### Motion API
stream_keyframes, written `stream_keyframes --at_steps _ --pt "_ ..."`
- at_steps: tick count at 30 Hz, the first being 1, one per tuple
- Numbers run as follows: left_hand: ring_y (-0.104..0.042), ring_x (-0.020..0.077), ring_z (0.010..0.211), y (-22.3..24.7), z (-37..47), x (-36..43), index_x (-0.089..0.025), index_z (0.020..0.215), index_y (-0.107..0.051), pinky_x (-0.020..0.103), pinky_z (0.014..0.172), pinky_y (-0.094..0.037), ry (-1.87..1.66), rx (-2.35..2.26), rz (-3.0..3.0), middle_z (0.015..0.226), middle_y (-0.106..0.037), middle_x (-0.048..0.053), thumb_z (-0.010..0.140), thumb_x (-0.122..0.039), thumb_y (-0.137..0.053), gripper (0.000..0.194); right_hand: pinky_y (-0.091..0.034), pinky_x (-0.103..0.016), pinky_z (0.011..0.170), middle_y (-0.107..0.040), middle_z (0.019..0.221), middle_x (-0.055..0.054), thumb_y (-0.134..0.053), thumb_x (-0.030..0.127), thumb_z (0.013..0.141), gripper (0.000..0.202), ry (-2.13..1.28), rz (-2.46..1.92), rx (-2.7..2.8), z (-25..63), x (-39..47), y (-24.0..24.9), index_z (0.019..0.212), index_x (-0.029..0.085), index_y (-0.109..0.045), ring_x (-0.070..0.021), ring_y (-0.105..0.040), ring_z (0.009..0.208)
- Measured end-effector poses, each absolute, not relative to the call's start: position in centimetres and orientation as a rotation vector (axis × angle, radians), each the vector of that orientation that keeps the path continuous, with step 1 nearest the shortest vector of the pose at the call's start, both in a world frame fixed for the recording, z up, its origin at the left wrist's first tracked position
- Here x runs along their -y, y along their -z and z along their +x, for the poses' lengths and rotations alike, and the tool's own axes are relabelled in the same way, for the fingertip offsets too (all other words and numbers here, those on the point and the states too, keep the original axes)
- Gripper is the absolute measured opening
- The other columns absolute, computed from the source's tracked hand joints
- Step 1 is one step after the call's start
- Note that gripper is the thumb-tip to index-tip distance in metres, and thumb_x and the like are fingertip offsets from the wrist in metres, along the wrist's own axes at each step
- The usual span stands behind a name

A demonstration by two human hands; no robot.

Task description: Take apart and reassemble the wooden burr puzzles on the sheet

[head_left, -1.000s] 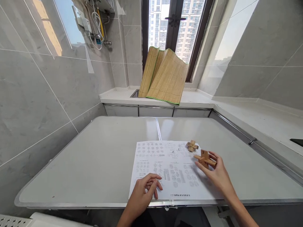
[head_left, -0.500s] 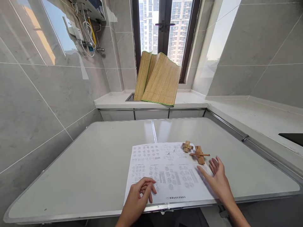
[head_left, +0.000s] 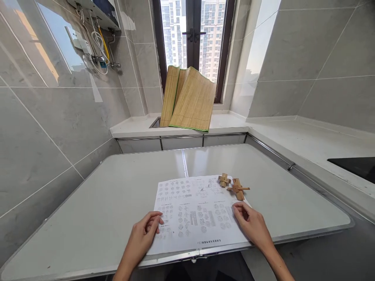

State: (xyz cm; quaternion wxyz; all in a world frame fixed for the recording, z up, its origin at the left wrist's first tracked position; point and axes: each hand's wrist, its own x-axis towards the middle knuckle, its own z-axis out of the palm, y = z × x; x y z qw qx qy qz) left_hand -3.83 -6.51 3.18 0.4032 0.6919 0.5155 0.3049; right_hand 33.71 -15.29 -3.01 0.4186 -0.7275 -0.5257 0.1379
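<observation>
A printed paper sheet [head_left: 193, 234] lies flat near the table's front edge, covered with small diagrams and text that looks upside down from here. My left hand [head_left: 143, 236] is closed at its left edge, thumb and fingers curled close together. On the right edge of the sheet, my right hand [head_left: 253, 224] is closed with thumb and forefinger meeting. Just beyond my right fingers sits a wooden interlocking puzzle [head_left: 238, 189] with a long crossing stick. A smaller wooden cross-shaped puzzle [head_left: 224, 180] rests beside it at the sheet's far right corner.
The white folding table [head_left: 96, 218] has a seam down its middle. Behind it runs a white counter [head_left: 228, 121] with a folded bamboo mat [head_left: 193, 99] standing by the window. A black panel [head_left: 354, 166] lies on the right-hand counter.
My left hand has moved left, from above the sheet to its left edge. My right hand has come in to the right edge, and its spread fingers have closed. The view has shifted slightly.
</observation>
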Motion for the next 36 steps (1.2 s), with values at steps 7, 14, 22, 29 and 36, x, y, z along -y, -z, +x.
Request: stream_keyframes --at_steps 7,14,22,29,36 --pt "-0.061 0.0171 0.068 -3.5 -5.4 6.3 -0.018 0.106 -0.070 0.026 0.061 -0.049 -0.775 -1.267 1.661 0.091 -0.074 0.007 0.090 -0.063 -0.058 0.049 -0.049 -0.029 0.063 -0.073 0.073 -0.003 -0.050 0.058 0.090 0.040 -0.344 -1.809 1.266 33.8 15.3 3.2 0.092 0.023 -0.070 -0.0209 -0.062 0.062" --pt "-0.061 0.0172 0.066 -4.0 -5.0 7.5 -0.019 0.103 -0.070 0.028 0.068 -0.050 -0.777 -1.348 1.738 0.086 -0.075 0.005 0.089 -0.067 -0.055 0.052 -0.050 -0.028 0.063 -0.074 0.075 -0.004 -0.049 0.059 0.091 0.042 -0.365 -1.803 1.257 33.8 15.3 3.7 0.094 0.023 -0.070 -0.0213 -0.063 0.063" --pt "-0.061 0.0183 0.066 -3.6 -5.4 7.7 -0.021 0.101 -0.069 0.028 0.066 -0.049 -0.762 -1.365 1.773 0.085 -0.075 0.005 0.090 -0.065 -0.049 0.049 -0.050 -0.026 0.063 -0.075 0.076 -0.003 -0.051 0.056 0.089 0.038 -0.375 -1.805 1.250 34.1 15.2 4.6 0.095 0.024 -0.070 -0.0206 -0.066 0.065" --pt "-0.061 0.0178 0.065 -3.4 -5.5 7.4 -0.021 0.101 -0.071 0.027 0.065 -0.049 -0.777 -1.377 1.753 0.085 -0.074 0.004 0.090 -0.065 -0.050 0.050 -0.051 -0.026 0.063 -0.075 0.074 -0.004 -0.051 0.060 0.089 0.042 -0.383 -1.797 1.244 34.1 15.0 4.7 0.093 0.023 -0.071 -0.0206 -0.065 0.062" --pt "-0.061 0.0181 0.067 -2.8 -5.7 7.2 -0.021 0.104 -0.070 0.027 0.066 -0.048 -0.748 -1.385 1.763 0.086 -0.074 0.004 0.090 -0.065 -0.050 0.050 -0.051 -0.026 0.062 -0.076 0.077 -0.004 -0.051 0.061 0.089 0.044 -0.403 -1.793 1.230 34.1 15.0 4.8 0.095 0.023 -0.070 -0.0208 -0.065 0.064"
